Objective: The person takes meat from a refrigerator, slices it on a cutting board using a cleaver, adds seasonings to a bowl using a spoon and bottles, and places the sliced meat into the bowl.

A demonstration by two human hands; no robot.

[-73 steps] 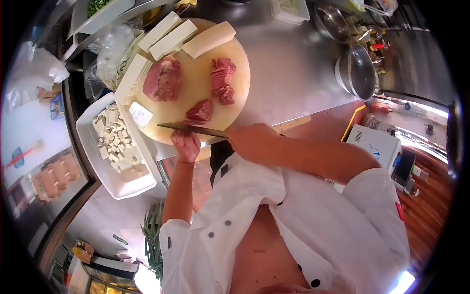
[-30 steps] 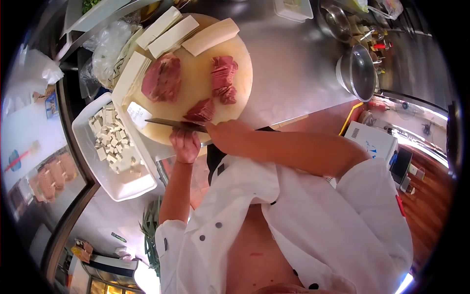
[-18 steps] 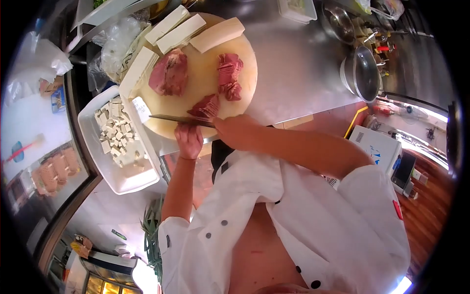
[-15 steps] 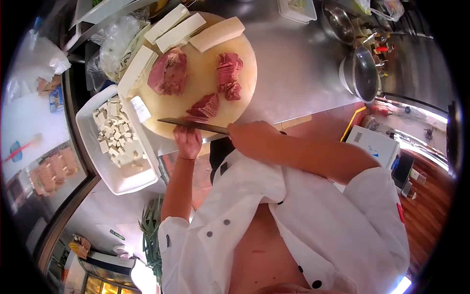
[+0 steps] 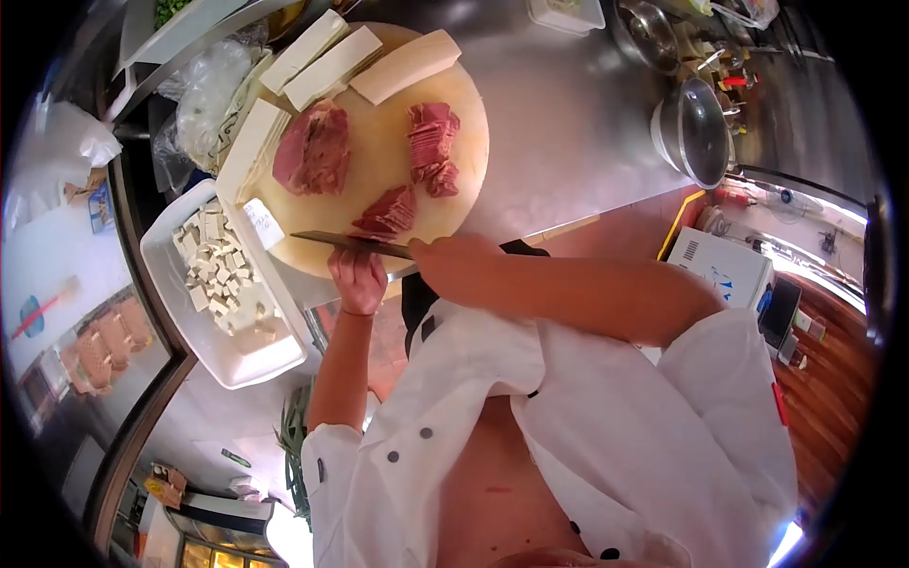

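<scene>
A knife (image 5: 350, 243) lies across the near edge of the round cutting board (image 5: 445, 90), its handle end closed in my right hand (image 5: 443, 261). Close against the blade, my left hand (image 5: 358, 280) has its fingers bent together; what they press on is hidden behind the blade. Just beyond the blade is a fanned pile of sliced red meat (image 5: 388, 212). Another sliced stack (image 5: 434, 142) sits at the board's right, and a larger meat piece (image 5: 312, 151) at its left. Pale white slabs (image 5: 333, 68) line the board's far and left edges.
Left of the board, a white tub (image 5: 248, 364) holds many small white cubes (image 5: 216, 260). Metal bowls (image 5: 696, 133) stand at the right end of the steel counter (image 5: 568, 123). Plastic bags (image 5: 204, 104) lie at the far left, and a white container (image 5: 568, 14) at the back.
The knife and my right hand have shifted left along the board's near edge since the last earlier frame. The whole view has also shifted slightly. My left hand stays beside the blade.
</scene>
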